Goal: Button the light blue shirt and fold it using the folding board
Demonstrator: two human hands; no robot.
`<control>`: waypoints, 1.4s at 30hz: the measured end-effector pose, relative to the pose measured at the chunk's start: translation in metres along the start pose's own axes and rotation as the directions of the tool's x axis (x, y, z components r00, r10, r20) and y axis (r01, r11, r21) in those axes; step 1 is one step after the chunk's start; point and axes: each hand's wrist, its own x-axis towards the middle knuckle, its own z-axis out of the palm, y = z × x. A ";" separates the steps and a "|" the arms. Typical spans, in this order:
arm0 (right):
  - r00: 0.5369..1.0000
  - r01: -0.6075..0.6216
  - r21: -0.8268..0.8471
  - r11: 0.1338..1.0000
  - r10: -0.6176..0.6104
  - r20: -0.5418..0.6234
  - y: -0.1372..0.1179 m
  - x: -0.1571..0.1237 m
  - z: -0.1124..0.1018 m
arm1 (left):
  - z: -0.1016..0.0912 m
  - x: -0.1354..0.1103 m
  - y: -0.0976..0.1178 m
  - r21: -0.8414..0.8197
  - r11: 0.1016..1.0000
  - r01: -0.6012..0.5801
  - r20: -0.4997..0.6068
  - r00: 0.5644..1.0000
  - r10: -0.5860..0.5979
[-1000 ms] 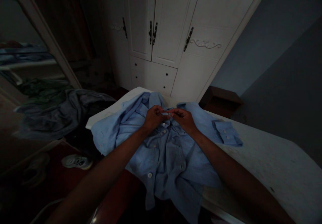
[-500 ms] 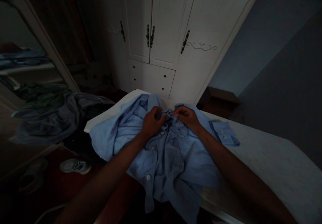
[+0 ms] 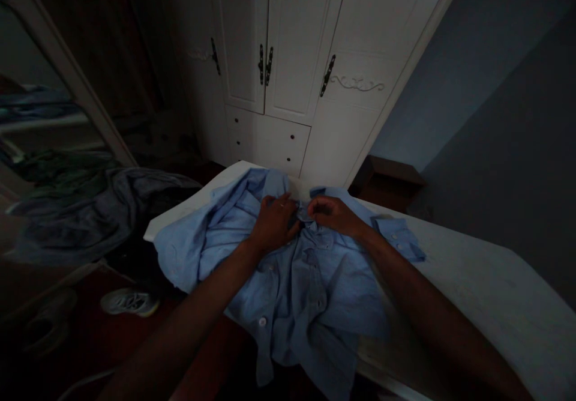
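Observation:
A light blue button-up shirt (image 3: pixel 234 215) lies spread over a white board, its lower front hanging past the near edge. White buttons run down one front edge, and the other edge lies beside it, apart lower down. My left hand (image 3: pixel 273 226) rests on the cloth by the collar, palm down, with its thumb apart from the fingers. Close by on the right, my right hand (image 3: pixel 335 216) pinches the shirt's collar edge between thumb and curled fingers. The cloth right at the fingertips is partly hidden. One buttoned cuff (image 3: pixel 399 239) lies flat beyond my right forearm.
The white board (image 3: pixel 477 275) extends to the right. A white wardrobe (image 3: pixel 297 47) stands behind it, with a brown wooden box-like stand (image 3: pixel 391 179) beside it. Piled clothes (image 3: pixel 112 209) lie at left, and a shoe (image 3: pixel 130 302) is on the red floor.
My left hand has turned flatter over the cloth, its thumb moving down from the pinch near the collar. My right hand stays at the collar, fingers more curled. The view has shifted slightly.

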 end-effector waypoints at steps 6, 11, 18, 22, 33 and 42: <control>0.999 -0.038 -0.530 0.847 0.014 -0.049 -0.022 0.002 0.023 | 0.005 0.005 -0.005 0.030 0.997 0.073 0.032 0.997 -0.074; 0.986 -0.139 -0.729 0.670 0.029 -0.162 -0.029 0.003 0.034 | 0.007 0.004 -0.007 0.035 0.994 0.103 -0.018 0.995 -0.102; 0.983 -0.152 -0.655 0.740 0.041 -0.182 -0.021 0.005 0.026 | 0.009 0.001 -0.007 -0.027 0.994 0.106 -0.068 0.992 -0.108; 0.983 -0.125 -0.333 0.935 0.072 -0.166 -0.009 0.008 0.017 | 0.010 0.001 -0.006 -0.048 0.992 0.114 -0.096 0.988 -0.118; 0.972 -0.145 -0.185 0.972 0.106 -0.208 0.001 0.009 0.018 | 0.003 0.006 -0.006 -0.256 0.954 0.156 -0.038 0.985 -0.171; 0.981 -0.041 -0.469 0.882 -0.053 -0.186 -0.007 0.008 0.020 | 0.008 0.011 -0.011 -0.463 0.847 0.261 -0.047 0.947 -0.317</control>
